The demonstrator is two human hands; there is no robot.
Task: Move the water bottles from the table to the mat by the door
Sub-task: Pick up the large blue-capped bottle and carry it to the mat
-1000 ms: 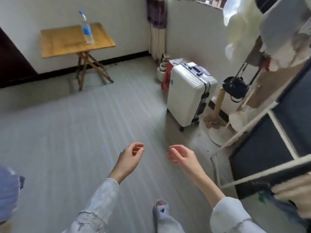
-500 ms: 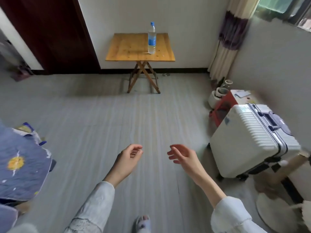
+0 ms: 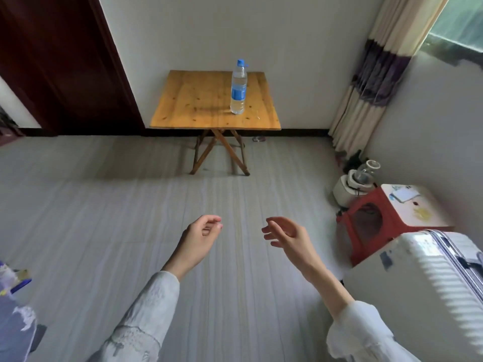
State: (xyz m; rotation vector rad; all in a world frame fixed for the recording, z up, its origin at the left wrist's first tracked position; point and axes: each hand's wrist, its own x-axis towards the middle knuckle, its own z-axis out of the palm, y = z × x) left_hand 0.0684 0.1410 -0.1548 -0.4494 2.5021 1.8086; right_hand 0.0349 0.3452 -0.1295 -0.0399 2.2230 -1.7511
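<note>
Facing one water bottle [image 3: 238, 88] upright on the wooden table [image 3: 198, 105], my left hand [image 3: 199, 239] and right hand [image 3: 288, 237] empty — fingers loosely curled.

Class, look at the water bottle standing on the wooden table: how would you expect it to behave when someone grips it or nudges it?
The water bottle is tall and narrow on a small base, so a nudge near the cap would probably tip it. It looks nearly full, so likely heavy for its size. Its clear, smooth plastic may give slightly and slip under a loose grip.

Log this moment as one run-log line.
phase: approach | clear plastic water bottle: upright on wooden folding table | left hand, right hand: empty
</note>
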